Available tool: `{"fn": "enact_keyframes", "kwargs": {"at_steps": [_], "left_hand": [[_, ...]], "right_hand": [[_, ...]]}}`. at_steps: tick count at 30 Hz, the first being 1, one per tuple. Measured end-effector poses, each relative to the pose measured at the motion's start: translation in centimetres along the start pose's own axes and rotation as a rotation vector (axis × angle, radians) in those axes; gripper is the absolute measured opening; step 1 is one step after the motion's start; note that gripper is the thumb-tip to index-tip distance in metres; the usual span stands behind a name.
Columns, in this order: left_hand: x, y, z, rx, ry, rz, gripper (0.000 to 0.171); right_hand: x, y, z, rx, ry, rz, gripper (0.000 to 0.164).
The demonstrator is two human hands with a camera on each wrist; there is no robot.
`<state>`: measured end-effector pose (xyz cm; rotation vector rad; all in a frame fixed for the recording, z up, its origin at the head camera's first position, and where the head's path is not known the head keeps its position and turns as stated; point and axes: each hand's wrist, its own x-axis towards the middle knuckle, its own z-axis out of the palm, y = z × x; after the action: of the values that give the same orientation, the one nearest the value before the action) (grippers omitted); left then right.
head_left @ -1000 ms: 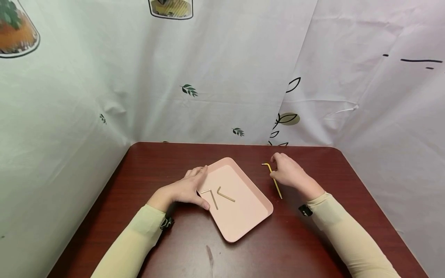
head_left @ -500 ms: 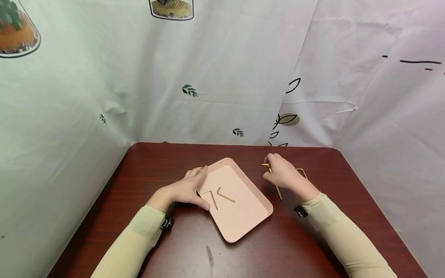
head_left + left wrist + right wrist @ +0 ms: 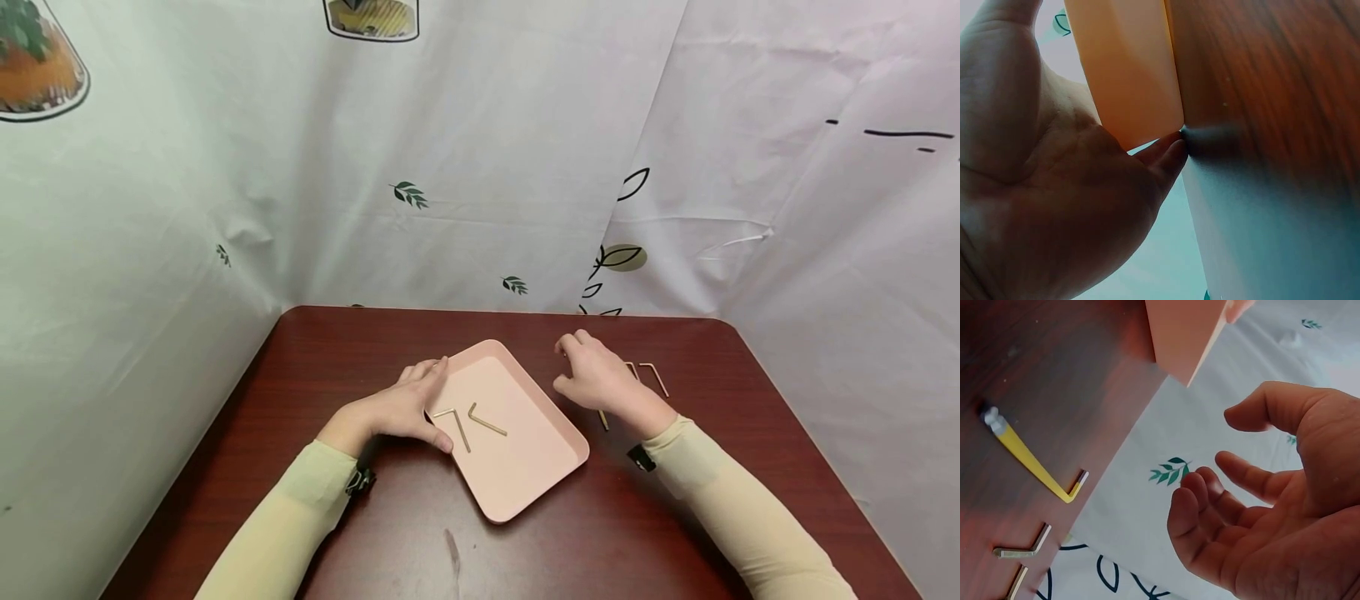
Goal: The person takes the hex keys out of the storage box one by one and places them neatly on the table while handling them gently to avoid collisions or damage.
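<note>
My left hand (image 3: 401, 412) is spread at the left corner of a pink tray (image 3: 517, 475), thumb and fingers straight against its rim. In the left wrist view the tray's side wall (image 3: 1129, 75) stands beside the palm. Two brass-coloured hex keys (image 3: 486, 422) lie in the tray. Right of it, my right hand (image 3: 600, 379) hovers with loosely bent fingers and nothing between them. Under it lies a yellow hex key (image 3: 1032, 462), mostly hidden in the head view. Two metal hex keys (image 3: 658, 379) lie on the table by the right wrist.
The dark red wooden table (image 3: 397, 533) has rounded far corners. White printed cloth (image 3: 465, 167) hangs behind it and along both sides. A dark strap (image 3: 360, 482) sits on the left wrist, another (image 3: 641, 457) on the right.
My right hand has shifted left toward the tray, now covering most of the yellow hex key and uncovering two metal hex keys behind it. The left hand and tray have stayed put.
</note>
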<state>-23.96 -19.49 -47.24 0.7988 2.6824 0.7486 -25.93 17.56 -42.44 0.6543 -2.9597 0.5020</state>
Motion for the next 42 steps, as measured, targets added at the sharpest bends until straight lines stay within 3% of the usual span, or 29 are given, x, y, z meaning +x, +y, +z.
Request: {"fn": "enact_keyframes", "kwargs": {"at_steps": [18,27,42], "left_hand": [[0.1,0.0,-0.1,-0.001,0.009,0.004,0.157],[0.1,0.0,0.0,-0.001,0.010,-0.002,0.158],[-0.1,0.2,-0.1,-0.020,0.018,0.005,0.157]], "right_hand": [[0.0,-1.9,1.4,-0.036,0.052,-0.094,0.051],[0.1,-2.7,2.1,-0.066,0.122,-0.223,0.052],[0.1,-4.5,3.1,-0.131,0.063,-0.292,0.056]]}}
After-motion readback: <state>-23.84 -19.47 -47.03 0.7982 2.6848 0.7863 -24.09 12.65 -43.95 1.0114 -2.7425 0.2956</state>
